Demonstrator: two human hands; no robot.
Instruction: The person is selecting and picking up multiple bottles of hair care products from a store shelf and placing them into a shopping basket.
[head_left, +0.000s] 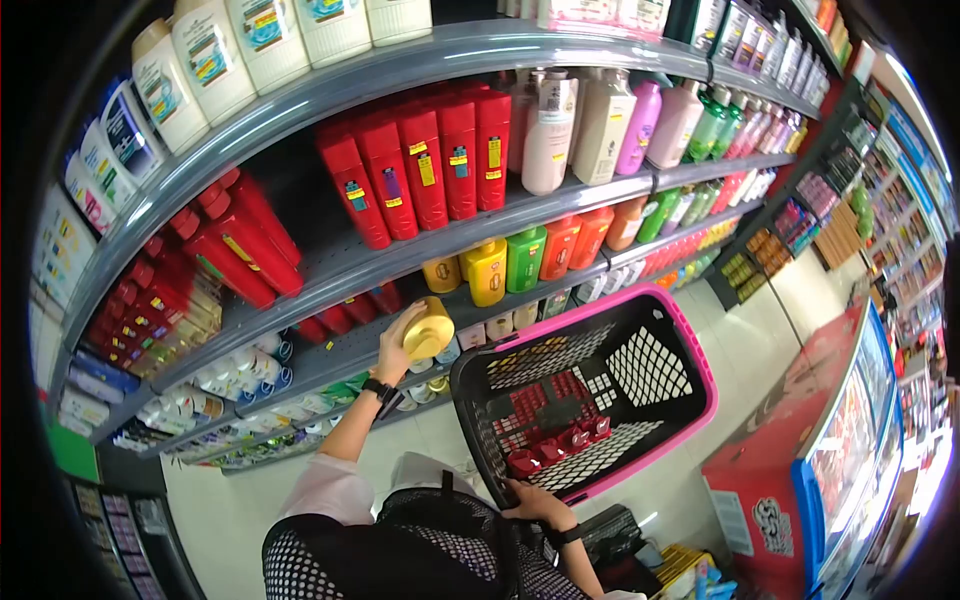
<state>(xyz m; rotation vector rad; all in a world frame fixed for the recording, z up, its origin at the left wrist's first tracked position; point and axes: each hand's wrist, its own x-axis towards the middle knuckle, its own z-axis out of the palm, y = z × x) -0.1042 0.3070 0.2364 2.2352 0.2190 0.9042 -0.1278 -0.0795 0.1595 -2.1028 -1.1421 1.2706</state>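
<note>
My left hand [394, 345], with a dark band at the wrist, is closed around a gold bottle [429, 329] in front of the lower shelf. A similar gold bottle [441, 273] and a yellow bottle [486, 272] stand on the shelf just behind it. My right hand [537, 504] grips the near left edge of a black shopping basket with a pink rim [708, 372]. Several red items [560, 446] lie at the bottom of the basket. The gold bottle is left of the basket, outside it.
Red bottles [420, 165] stand in a row on the middle shelf [460, 235], with pink, white and purple bottles to their right. More red bottles [235, 245] are at the left. A red freezer [750, 480] stands on the right, and a yellow crate [685, 570] sits low in front of it.
</note>
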